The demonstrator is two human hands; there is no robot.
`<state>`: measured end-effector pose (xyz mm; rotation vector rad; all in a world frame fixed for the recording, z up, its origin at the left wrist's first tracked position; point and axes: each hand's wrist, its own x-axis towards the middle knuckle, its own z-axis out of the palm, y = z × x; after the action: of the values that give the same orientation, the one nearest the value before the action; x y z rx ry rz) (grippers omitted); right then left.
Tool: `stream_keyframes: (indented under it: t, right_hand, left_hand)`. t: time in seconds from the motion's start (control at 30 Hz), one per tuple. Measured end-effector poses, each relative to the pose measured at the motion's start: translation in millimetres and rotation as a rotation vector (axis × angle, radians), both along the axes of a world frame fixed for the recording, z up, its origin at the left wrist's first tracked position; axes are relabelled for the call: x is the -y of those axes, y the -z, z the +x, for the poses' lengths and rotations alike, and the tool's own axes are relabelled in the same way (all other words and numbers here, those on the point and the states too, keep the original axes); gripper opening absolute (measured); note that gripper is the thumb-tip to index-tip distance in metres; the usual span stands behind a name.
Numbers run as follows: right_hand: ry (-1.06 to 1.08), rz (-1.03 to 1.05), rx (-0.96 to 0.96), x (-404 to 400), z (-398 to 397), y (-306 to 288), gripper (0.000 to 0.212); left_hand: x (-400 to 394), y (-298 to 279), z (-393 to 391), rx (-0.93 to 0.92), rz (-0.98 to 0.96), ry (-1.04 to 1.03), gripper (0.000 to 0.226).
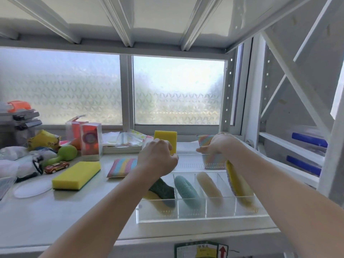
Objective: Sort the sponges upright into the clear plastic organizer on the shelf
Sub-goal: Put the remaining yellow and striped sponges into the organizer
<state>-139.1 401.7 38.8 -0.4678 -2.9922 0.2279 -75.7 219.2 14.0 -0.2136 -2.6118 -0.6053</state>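
The organizer (188,211) sits on the shelf (74,216). At its far end, the left hand (158,157) pinches a yellow sponge (165,140) upright; the right hand (219,144) holds a striped sponge (214,159). Both look light and squishy, so hold the sides.

Glossy clear plastic organizer (186,218), porous sponges (76,175)

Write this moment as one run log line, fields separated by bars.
left hand: holds yellow sponge upright | right hand: holds striped sponge | clear organizer: front row filled
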Motion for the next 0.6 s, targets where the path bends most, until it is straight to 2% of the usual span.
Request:
stream_keyframes:
  t: [0.07, 0.13, 0.27, 0.47, 0.6]
  right_hand:
    - [-0.026, 0.032, -0.067, 10.0, 6.8, -7.2, 0.106]
    - [-0.122, 0.021, -0.217, 26.7, 17.5, -19.8, 0.091]
    - [-0.438, -0.017, -0.382, 92.4, 39.7, -44.9, 0.068]
    - [-0.675, 0.102, -0.235, 212.0, 42.2, -41.5, 0.032]
    - [-0.666, 0.220, -0.024, 271.9, 16.3, -8.0, 0.035]
  left_hand:
    - [6.2, -6.4, 2.2, -0.004, 0.025, 0.003, 0.041]
    - [21.3, -17.1, 3.7, -0.021, 0.066, -0.019, 0.041]
    - [82.4, -33.6, 2.9, -0.029, 0.091, -0.154, 0.038]
    - [189.1, -6.6, 4.0, 0.170, 0.014, -0.393, 0.057]
    - [221.7, 24.9, 0.9, 0.320, -0.006, -0.431, 0.068]
